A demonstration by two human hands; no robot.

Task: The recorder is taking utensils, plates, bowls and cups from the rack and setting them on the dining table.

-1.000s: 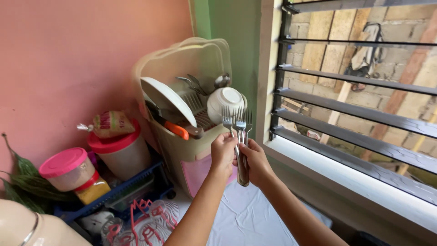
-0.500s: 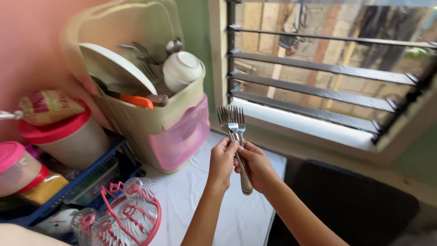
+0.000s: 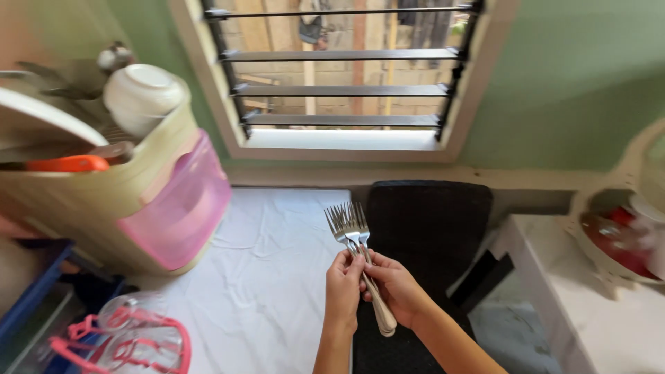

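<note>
Right, both hands, left [image 3: 344,280] & right [image 3: 393,289], clamped on fork bundle [image 3: 357,253] over white tabletop's [image 3: 270,277] right edge, nr black chair [image 3: 426,215].

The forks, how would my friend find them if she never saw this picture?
Start at the slatted window, then look down to the white cloth on the table. Just above its right edge, both hands hold a bunch of forks, the only shiny metal prongs fanned upward.

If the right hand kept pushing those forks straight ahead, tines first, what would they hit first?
Probably the wall below the window sill. The right hand, with the left hand, holds the forks with their tines toward the window, above the white cloth. Nothing visibly stands in that line, though depth is hard to judge.
</note>
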